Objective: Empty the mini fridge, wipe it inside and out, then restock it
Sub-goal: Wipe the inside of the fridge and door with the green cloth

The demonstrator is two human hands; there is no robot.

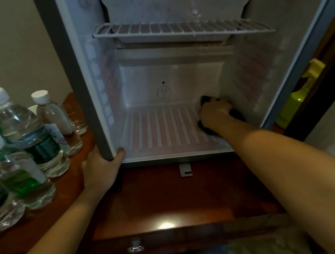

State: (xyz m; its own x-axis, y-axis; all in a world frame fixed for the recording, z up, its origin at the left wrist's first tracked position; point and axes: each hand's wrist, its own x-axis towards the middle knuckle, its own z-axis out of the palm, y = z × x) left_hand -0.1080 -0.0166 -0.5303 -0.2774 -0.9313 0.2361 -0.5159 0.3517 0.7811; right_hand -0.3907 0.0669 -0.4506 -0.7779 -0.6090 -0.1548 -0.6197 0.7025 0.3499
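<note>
**Inspector:** Hands?

**Assessor:** The right hand pressed a bunched dark cloth under curled fingers into the right rear corner of the mini fridge floor. The left hand gripped its left front edge, thumb inside.

**Inspector:** Risks?

**Assessor:** Hard scrubbing could have shifted the fridge on the cabinet. A raised forearm might have dislodged the wire shelf. The bottles stood near the left forearm.

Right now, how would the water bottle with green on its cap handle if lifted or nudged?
The water bottle looks full, so probably heavy for its size. Its thin clear plastic likely flexes under a grip. Standing upright among other bottles, a nudge may knock neighbours.
</note>
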